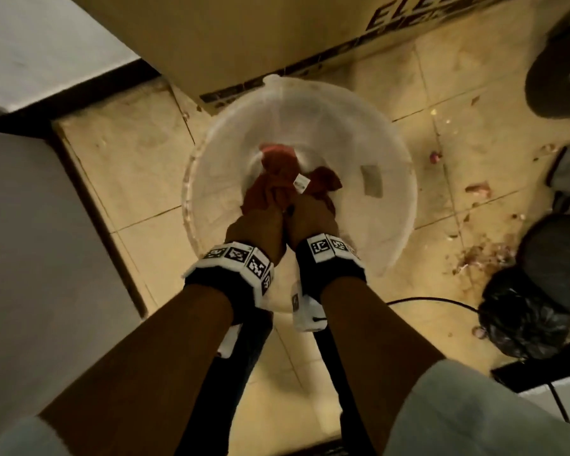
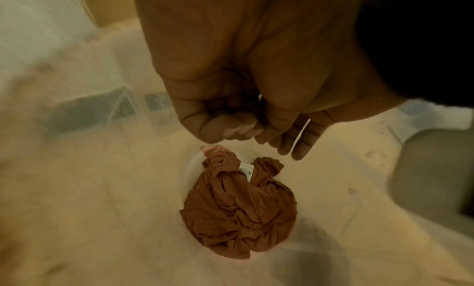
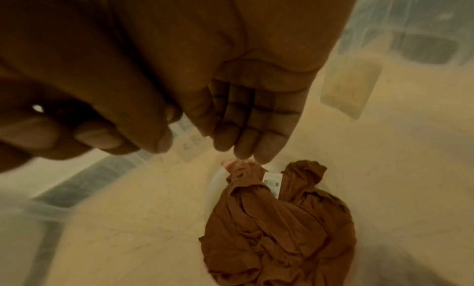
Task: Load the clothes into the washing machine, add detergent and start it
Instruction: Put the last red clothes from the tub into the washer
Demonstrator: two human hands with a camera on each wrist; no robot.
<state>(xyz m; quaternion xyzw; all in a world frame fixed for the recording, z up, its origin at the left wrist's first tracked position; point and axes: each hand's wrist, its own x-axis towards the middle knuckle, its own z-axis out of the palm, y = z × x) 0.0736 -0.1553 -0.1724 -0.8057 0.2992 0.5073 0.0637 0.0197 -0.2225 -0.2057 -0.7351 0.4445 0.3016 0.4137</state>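
Observation:
A rust-brown garment with a white tag lies crumpled at the bottom of a translucent plastic basket on the floor. Both hands reach down into the basket, side by side. In the left wrist view my left hand hangs just above the garment with its fingers curled into the palm and nothing in them. My right hand points straight fingers down, with the fingertips at the garment's upper edge. In the head view the left hand and right hand hide part of the cloth.
A large cardboard box stands behind the basket. A white appliance fills the left side. On the tiled floor to the right are a black bag, a cable, scattered debris and dark objects.

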